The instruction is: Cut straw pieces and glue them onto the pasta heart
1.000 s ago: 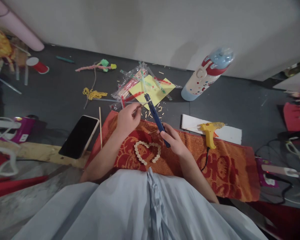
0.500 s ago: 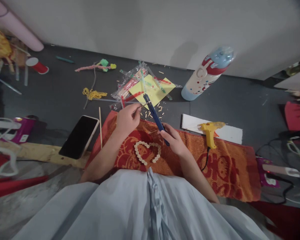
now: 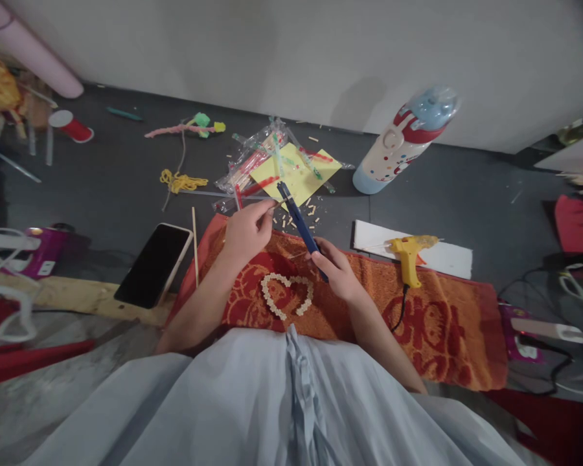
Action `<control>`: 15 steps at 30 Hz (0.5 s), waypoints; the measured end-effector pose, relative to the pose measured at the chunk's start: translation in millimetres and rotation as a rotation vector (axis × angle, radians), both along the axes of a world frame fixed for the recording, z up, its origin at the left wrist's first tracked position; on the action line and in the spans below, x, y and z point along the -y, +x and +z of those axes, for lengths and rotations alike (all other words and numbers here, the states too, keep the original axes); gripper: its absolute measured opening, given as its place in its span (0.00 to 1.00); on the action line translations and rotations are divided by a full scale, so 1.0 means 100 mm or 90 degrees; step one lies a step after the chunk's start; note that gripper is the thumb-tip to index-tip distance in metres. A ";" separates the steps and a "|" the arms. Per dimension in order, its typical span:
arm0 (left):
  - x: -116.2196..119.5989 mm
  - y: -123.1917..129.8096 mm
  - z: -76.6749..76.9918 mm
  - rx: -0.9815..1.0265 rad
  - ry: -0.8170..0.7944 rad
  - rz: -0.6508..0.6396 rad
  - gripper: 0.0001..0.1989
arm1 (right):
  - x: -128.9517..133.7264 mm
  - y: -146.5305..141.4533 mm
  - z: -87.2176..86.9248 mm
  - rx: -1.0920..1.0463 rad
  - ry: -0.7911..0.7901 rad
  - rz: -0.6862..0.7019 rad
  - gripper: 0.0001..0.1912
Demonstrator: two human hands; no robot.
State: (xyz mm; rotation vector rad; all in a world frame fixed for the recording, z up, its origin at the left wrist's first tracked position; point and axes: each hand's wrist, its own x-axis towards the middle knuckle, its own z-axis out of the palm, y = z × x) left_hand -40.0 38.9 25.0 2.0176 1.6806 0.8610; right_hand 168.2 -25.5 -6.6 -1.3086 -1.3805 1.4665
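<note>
Dark table (image 3: 126, 165): left hand (image 3: 247, 230) grips a stick (image 3: 278, 203), right hand (image 3: 335, 268) a blue tool (image 3: 298, 221). Bodyward of both, a heart outline (image 3: 267, 300) lacks its tip.

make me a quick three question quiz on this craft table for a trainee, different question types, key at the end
1. True or false: the outline of the pale heart is closed all the way round.
2. Which hand grips the dark blue tool? A) left B) right C) neither
3. Fill the gap: the pale heart lies on an orange and red ____.

Key: 1. False, there is a gap at its lower tip. 2. B, the right hand. 3. Towel.
</note>
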 end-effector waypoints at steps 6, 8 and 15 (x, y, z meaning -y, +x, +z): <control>0.00 -0.02 0.03 0.014 -0.033 -0.027 0.17 | 0.00 0.00 0.03 -0.006 -0.003 0.007 0.25; 0.00 -0.02 0.04 0.012 -0.047 -0.030 0.18 | 0.00 0.00 0.03 0.000 -0.003 0.009 0.25; -0.02 -0.04 0.05 0.015 -0.043 -0.043 0.17 | -0.01 0.01 0.02 0.027 0.010 0.011 0.24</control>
